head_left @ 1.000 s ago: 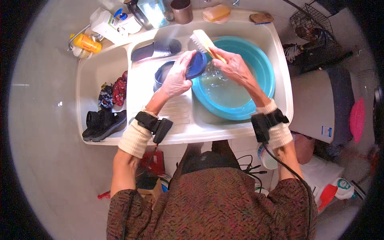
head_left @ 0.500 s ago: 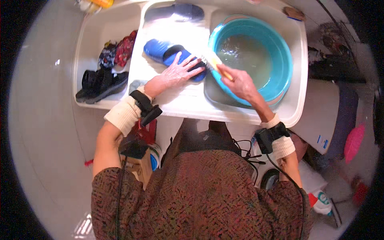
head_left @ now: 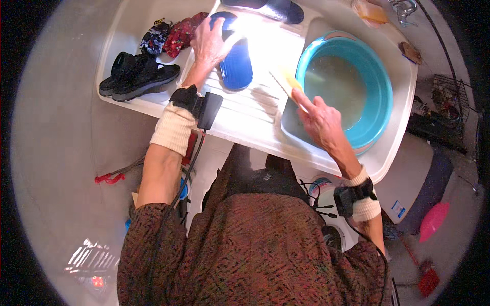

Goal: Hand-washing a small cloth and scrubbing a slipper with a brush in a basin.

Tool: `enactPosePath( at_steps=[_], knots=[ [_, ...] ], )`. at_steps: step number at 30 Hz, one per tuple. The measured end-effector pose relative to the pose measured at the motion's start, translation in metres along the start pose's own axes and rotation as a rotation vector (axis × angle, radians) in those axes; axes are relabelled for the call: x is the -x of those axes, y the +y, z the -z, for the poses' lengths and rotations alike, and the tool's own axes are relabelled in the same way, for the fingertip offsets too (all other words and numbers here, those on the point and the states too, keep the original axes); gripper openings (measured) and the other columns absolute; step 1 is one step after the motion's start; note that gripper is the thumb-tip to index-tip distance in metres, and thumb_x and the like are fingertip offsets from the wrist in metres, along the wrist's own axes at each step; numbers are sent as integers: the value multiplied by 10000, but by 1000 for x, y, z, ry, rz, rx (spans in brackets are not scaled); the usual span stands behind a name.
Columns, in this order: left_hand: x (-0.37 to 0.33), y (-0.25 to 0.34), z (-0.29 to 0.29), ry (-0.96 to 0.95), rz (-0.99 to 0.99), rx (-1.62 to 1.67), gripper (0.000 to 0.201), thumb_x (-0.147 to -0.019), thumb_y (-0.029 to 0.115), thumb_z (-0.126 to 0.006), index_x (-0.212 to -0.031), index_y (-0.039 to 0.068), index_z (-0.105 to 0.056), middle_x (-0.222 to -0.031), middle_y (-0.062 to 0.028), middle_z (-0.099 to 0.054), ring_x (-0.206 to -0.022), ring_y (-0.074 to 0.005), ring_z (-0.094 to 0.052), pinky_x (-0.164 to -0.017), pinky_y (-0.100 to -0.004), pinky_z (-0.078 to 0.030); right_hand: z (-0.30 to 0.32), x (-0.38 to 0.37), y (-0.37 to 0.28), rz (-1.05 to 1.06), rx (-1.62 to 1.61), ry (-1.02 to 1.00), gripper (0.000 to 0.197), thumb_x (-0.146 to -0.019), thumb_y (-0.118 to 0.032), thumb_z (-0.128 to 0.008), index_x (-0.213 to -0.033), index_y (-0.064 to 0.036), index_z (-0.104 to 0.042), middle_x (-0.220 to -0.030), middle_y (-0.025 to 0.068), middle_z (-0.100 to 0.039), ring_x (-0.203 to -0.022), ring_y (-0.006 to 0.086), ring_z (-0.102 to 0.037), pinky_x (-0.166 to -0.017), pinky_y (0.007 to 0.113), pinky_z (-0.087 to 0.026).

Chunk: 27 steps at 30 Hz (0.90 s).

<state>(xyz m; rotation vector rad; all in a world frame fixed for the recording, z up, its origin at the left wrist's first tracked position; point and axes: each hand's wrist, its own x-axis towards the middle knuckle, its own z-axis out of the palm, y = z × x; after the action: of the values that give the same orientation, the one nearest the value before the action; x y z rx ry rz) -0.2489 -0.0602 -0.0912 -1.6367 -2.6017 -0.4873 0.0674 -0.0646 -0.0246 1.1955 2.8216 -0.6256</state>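
On the white ribbed washboard (head_left: 255,109) lies a blue slipper (head_left: 237,66), lengthwise away from me, its darker end at the far side. My left hand (head_left: 209,45) grips that far end, thumb and fingers spread around it; the hand hides part of the slipper. To the right, my right hand (head_left: 322,121) holds a scrub brush (head_left: 292,84) with a pale yellow and white head. The brush is apart from the slipper, near the rim of a turquoise basin (head_left: 378,109) of cloudy water. Another dark slipper (head_left: 286,10) lies at the back.
In the left compartment sit black shoes (head_left: 140,79) and red and dark patterned cloth (head_left: 184,36). A brown brush (head_left: 410,52) and a soap dish (head_left: 371,13) rest along the right rear edge, near a metal tap (head_left: 405,10). Cables hang from both wrist bands.
The blue slipper has turned from lying crosswise to pointing away from me. My left hand has moved from resting flat on it to gripping its far end. The brush has come off the slipper.
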Motion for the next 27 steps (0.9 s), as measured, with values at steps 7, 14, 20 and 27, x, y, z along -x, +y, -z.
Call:
enactPosePath(
  at_steps=[7, 14, 20, 27],
  knots=[
    [-6, -3, -8, -265, 116, 121, 612, -671, 203, -702, -1217, 122, -437, -1210, -209, -394, -1040, -371, -505, -872, -429, -443, -96, -71, -15, 30, -518, 127, 384, -852, -225, -481, -1210, -88, -502, -973, 222, -592, -881, 399, -570, -723, 425, -469],
    [-5, -10, -14, -199, 184, 174, 641, -611, 114, -747, -1168, 86, -431, -1141, -215, -388, -1008, -376, -503, -864, -410, -446, -61, -48, -33, -270, -949, -305, 517, -892, -262, -434, -1364, -84, -322, -561, 14, -420, -395, 84, -405, -377, 275, -379],
    [-1, 2, -14, -226, 218, 205, 682, -574, 118, -770, -1149, 38, -414, -1140, -222, -336, -981, -354, -492, -863, -371, -451, -43, -38, -34, -406, -1071, -317, 512, -895, -254, -435, -1357, -61, -325, -567, 18, -453, -412, 94, -422, -382, 262, -379],
    [7, 10, -9, -157, 343, 266, 639, -572, 115, -770, -1106, 65, -422, -1096, -191, -324, -883, -362, -542, -772, -427, -476, -50, 5, -35, -299, -907, -170, 487, -880, -231, -450, -1333, -67, -376, -576, 42, -463, -475, 114, -467, -439, 297, -416]
  ],
)
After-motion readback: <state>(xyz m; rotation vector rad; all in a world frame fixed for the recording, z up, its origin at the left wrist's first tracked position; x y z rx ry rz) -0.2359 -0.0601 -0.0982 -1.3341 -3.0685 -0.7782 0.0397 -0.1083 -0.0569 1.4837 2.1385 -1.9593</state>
